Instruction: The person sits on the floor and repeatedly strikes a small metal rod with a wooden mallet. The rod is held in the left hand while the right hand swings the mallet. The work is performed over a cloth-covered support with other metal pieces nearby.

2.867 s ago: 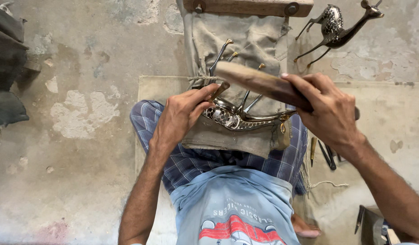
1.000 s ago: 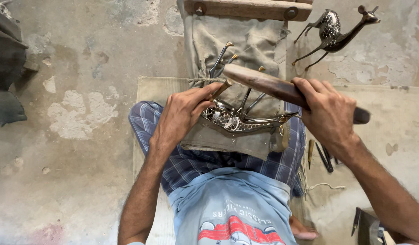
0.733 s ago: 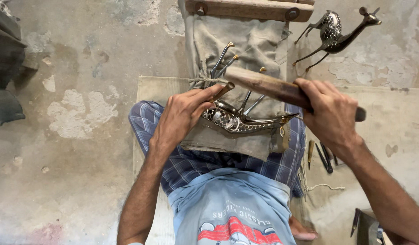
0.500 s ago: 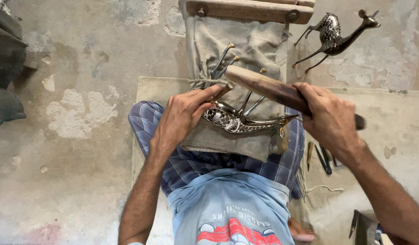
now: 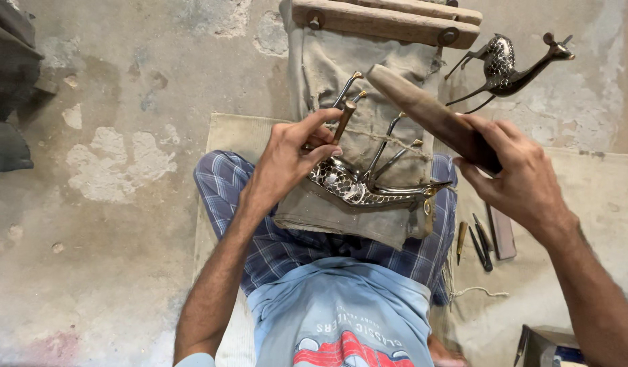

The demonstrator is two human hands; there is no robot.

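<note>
left hand [image 5: 286,160] pinching one chisel [image 5: 343,122], right hand [image 5: 521,173] gripping one wooden mallet [image 5: 429,115], two metal deer figures [image 5: 368,187]

**Clothing and bare limbs seen from above**

A light blue T-shirt [image 5: 341,319] is worn, printed across the chest with white lettering and a red and white graphic. The short sleeve edge is seen at the left upper arm, and both forearms are left bare below it. A blue and white checked cloth [image 5: 286,245] is wrapped over the legs. The left hand [image 5: 286,163] and right hand [image 5: 517,177] are bare; no gloves, rings or watch are seen
</note>
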